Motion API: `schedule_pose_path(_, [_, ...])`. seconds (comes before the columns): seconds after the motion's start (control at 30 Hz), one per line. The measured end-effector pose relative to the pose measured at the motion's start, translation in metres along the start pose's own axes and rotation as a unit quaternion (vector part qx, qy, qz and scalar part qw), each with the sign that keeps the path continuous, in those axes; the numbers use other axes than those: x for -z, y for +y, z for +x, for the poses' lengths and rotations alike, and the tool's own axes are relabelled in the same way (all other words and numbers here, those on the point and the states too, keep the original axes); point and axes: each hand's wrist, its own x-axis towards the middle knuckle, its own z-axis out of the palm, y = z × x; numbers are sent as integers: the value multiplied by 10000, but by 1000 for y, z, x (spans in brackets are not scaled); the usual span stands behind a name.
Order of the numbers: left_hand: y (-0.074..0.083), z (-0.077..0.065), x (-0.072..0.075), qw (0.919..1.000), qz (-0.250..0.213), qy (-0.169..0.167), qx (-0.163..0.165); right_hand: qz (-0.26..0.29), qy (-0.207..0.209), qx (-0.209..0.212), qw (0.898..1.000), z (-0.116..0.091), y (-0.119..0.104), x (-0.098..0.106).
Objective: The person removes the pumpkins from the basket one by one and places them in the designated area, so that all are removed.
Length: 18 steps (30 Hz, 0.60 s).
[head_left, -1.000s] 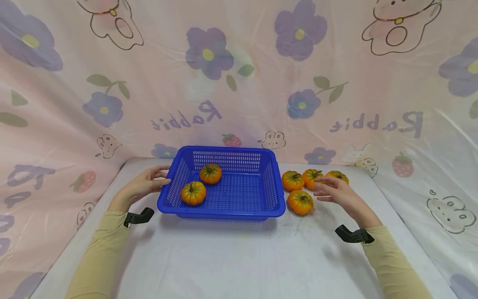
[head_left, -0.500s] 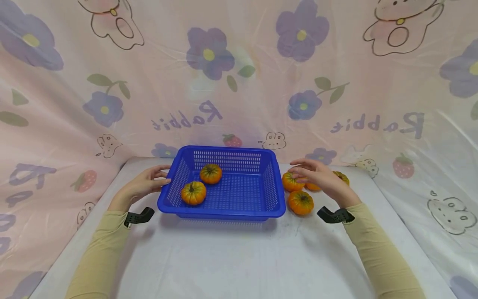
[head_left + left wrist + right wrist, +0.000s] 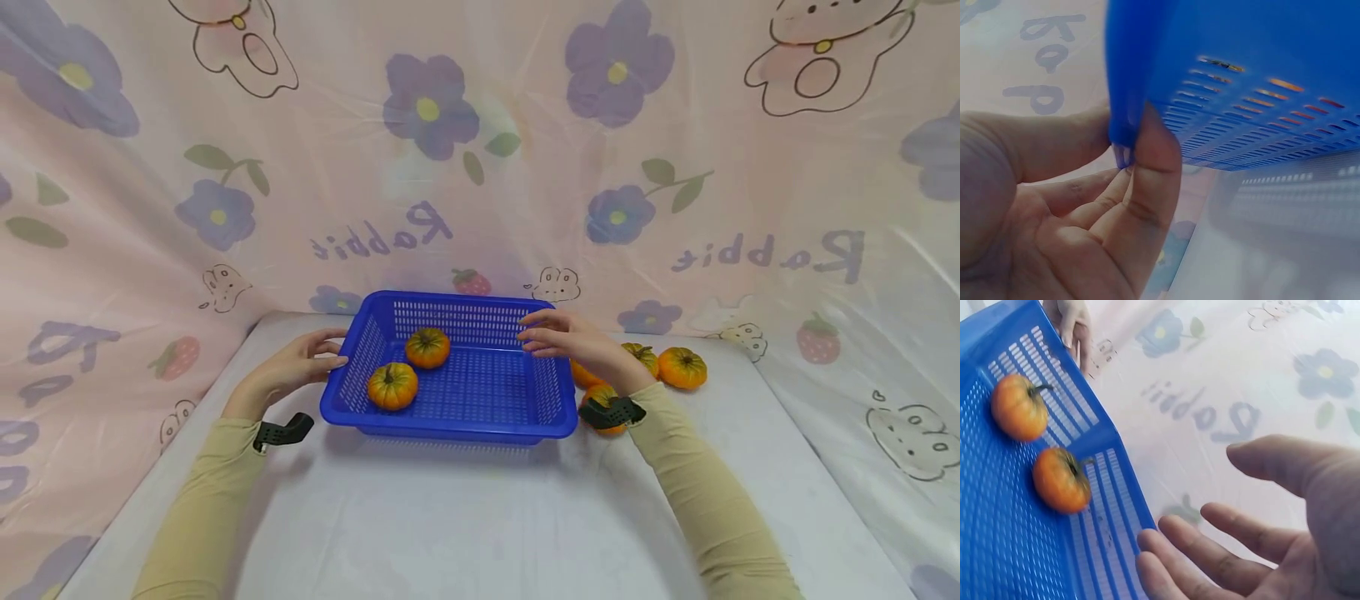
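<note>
Blue basket (image 3: 450, 429) in the head view holds two pumpkins (image 3: 392, 386); the right hand (image 3: 581, 342) has moved from four other pumpkins (image 3: 682, 368) to its right end, adding none. Left wrist: left hand (image 3: 1091, 231) pinches the rim (image 3: 1135, 81). Right wrist: right hand empty, fingers (image 3: 1249, 531) apart

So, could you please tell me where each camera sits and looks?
Head: worn there, facing forward and down at the basket; left grip, right grip and sleeves show.
Left wrist: worn there, facing the basket's side; left grip holds it.
Right wrist: worn there, facing the basket's inside; both grips show.
Head and right wrist both show the basket's two pumpkins.
</note>
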Motion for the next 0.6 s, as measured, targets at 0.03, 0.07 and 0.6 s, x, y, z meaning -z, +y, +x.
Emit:
schedule_pose_path(0.03, [0,0,0,10000,-5,-1,2,-6,-79,-13,10000,4,-2,-4])
schedule_pose_path(0.07, [0,1,0,10000,-21,-4,0,-17,-147,-20,9999,7,-3,-8])
schedule_pose_path(0.6, [2,-1,0,10000,13,-48,-60,54,-634,-238,9977,53,-12,-55])
